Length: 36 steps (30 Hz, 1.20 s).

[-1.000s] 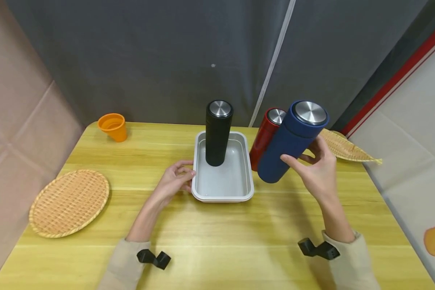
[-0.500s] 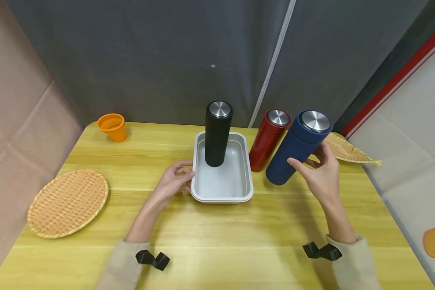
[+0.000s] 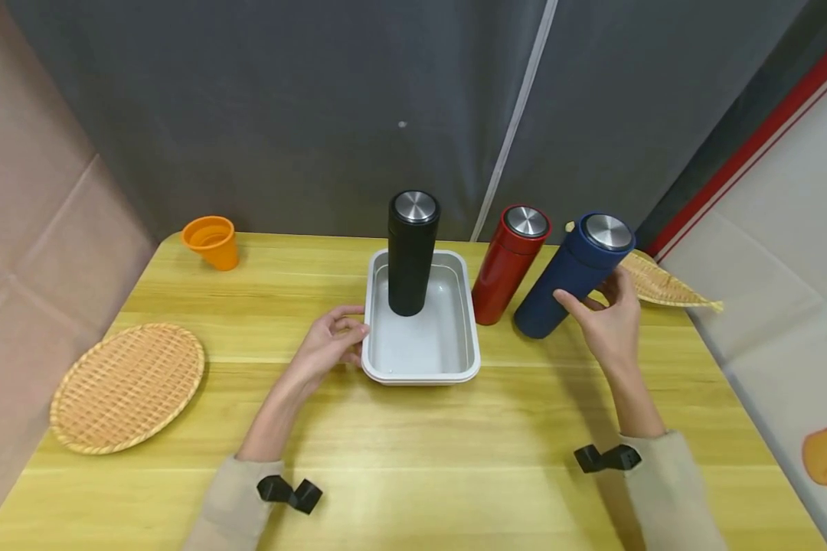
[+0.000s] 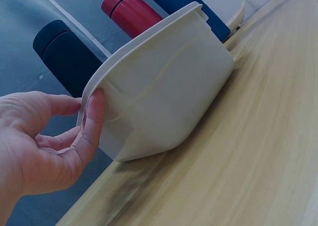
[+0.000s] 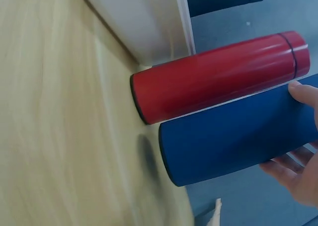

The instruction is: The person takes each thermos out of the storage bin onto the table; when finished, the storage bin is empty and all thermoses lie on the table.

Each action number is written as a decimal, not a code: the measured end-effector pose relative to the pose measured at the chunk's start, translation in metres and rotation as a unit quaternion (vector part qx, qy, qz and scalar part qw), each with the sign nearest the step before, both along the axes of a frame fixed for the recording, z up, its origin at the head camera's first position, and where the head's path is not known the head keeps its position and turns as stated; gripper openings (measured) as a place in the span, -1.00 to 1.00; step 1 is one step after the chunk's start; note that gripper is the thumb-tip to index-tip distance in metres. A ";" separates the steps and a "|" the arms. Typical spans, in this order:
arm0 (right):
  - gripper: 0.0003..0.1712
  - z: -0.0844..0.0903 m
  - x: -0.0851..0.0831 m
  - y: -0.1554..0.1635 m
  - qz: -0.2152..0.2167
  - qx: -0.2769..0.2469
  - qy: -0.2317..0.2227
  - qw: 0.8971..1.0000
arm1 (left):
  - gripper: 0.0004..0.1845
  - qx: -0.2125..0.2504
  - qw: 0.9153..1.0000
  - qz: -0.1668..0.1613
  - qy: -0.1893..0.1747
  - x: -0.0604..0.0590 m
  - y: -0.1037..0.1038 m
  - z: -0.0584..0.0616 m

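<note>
Right hand (image 3: 609, 321) first: fingers (image 3: 570, 300) and thumb are curled round the blue flask (image 3: 570, 277), gripping it about mid-body, right of centre in the head view. The flask leans, cap tipped toward the upper right. In the right wrist view its base (image 5: 169, 154) sits a touch off the wooden table (image 3: 455, 459) with a dark shadow under it, though whether it is quite touching I cannot tell. Just beside it, nearly touching, stands the red flask (image 3: 506, 264), upright between the blue one and the white tray (image 3: 422, 373).

Over to the left hand (image 3: 331, 346): fingers loosely bent, thumb (image 4: 94, 114) laid against the tray's near-left corner, touching the rim rather than clamping it. A black flask (image 3: 410, 252) stands upright inside the tray, toward the back.

Risk, as I read it: that tilted blue flask is very close to the red one, so any sideways swing of the base could knock the red one over against the tray. Let go while it leans and it may topple, rolling toward the leaf-shaped woven tray (image 3: 661, 285) at the right edge.

Further out: an orange cup (image 3: 210, 241) at upper left, a round woven tray (image 3: 127, 386) at lower left.
</note>
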State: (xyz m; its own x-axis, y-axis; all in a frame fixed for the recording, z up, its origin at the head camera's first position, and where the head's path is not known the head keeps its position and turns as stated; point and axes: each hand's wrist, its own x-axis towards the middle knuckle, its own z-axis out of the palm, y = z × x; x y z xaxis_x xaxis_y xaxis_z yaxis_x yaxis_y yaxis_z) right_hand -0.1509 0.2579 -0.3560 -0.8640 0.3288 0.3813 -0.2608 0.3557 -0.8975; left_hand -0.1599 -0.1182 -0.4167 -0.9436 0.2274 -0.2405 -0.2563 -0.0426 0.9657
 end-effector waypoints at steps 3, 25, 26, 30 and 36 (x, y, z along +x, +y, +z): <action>-0.25 -0.009 -0.008 0.003 -0.007 -0.020 -0.002 1.000 | -0.52 -0.003 1.000 -0.002 0.001 0.000 0.000 0.000; -0.26 -0.008 -0.017 -0.004 0.009 -0.007 -0.019 1.000 | -0.52 0.007 1.000 -0.001 0.003 -0.001 -0.001 -0.002; -0.25 -0.008 -0.017 -0.004 0.011 -0.002 -0.017 1.000 | -0.52 0.007 1.000 0.000 0.001 -0.001 -0.001 -0.002; -0.27 -0.009 -0.019 -0.005 0.015 0.013 -0.010 1.000 | -0.52 0.008 1.000 0.000 -0.002 0.000 -0.001 -0.002; -0.30 -0.009 -0.021 -0.002 0.022 0.002 -0.007 1.000 | -0.52 0.010 1.000 -0.002 -0.002 -0.001 -0.001 -0.002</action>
